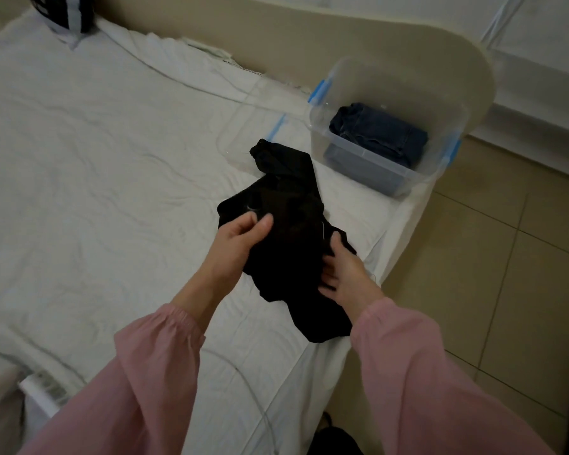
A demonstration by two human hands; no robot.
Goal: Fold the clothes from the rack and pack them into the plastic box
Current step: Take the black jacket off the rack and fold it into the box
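Black and limp, the garment is lying crumpled on the white bed, near its right edge and just short of the plastic box. The left hand is pinching a fold at the garment's upper edge between thumb and fingers, while the right hand is gripping the bunched cloth lower down, fingers curled into it. The fabric is looking thin, light and floppy, so it is likely going to sag unless taken by a hem or seam and spread flat first. Folded blue jeans are already sitting in the box, leaving room on top. What seems to be a clear lid is lying beside the box, and the tiled floor is waiting just past the bed's edge.
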